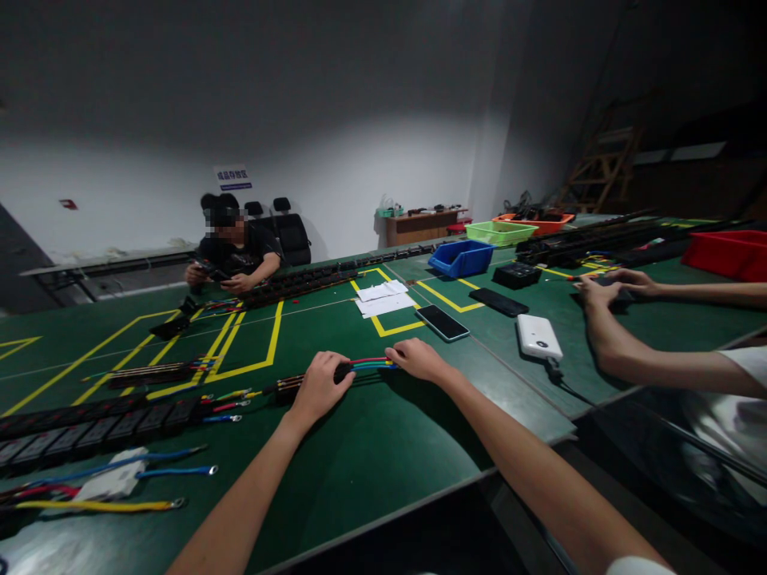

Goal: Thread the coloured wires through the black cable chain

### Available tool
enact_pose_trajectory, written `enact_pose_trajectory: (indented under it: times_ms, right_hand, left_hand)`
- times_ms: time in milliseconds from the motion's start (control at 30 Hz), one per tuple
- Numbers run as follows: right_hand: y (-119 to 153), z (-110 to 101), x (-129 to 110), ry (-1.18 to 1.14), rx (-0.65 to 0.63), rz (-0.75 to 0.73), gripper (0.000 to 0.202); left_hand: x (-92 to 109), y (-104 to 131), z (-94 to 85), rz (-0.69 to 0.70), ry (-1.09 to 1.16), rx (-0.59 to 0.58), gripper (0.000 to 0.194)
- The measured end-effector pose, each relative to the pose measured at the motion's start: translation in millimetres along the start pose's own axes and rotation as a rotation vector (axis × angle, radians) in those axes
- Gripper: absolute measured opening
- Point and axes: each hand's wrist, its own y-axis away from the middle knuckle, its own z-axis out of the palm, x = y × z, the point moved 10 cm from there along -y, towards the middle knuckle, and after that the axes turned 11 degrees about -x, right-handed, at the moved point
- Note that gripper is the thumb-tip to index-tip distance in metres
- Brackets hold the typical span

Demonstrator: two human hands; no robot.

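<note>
My left hand (322,386) is closed over the end of a dark strip-like assembly (288,389) lying on the green table. Red, blue and other coloured wires (370,363) come out of that end toward the right. My right hand (416,358) pinches the far ends of these wires; its fingertips hide their tips. Left of my hands, loose wires with ring terminals (236,406) stick out from a row of black modules (129,423). A shorter wired strip (156,374) lies just behind them.
A phone (443,323), a black flat device (498,302), a white power bank (538,337) and papers (383,299) lie ahead. Beyond stand a blue bin (461,259) and a green bin (501,232). A co-worker's hands (611,289) work at right; another person (240,247) sits opposite.
</note>
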Motion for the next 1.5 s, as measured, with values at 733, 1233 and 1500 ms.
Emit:
enact_pose_trajectory:
  times_ms: [733, 1233, 1500]
  right_hand:
    - [-0.6, 1.3, -0.8, 0.015, -0.002, -0.013, 0.052]
    - [-1.7, 3.4, -0.2, 0.005, -0.013, -0.024, 0.053]
    - [-0.2, 2.2, -1.0, 0.019, -0.021, -0.006, 0.052]
  left_hand:
    - [-12.0, 2.3, -4.8, -0.083, -0.102, -0.008, 0.031]
    - [-14.1, 2.3, -4.6, -0.055, -0.025, -0.007, 0.03]
    - [-15.1, 1.2, -3.2, -0.058, -0.04, -0.011, 0.03]
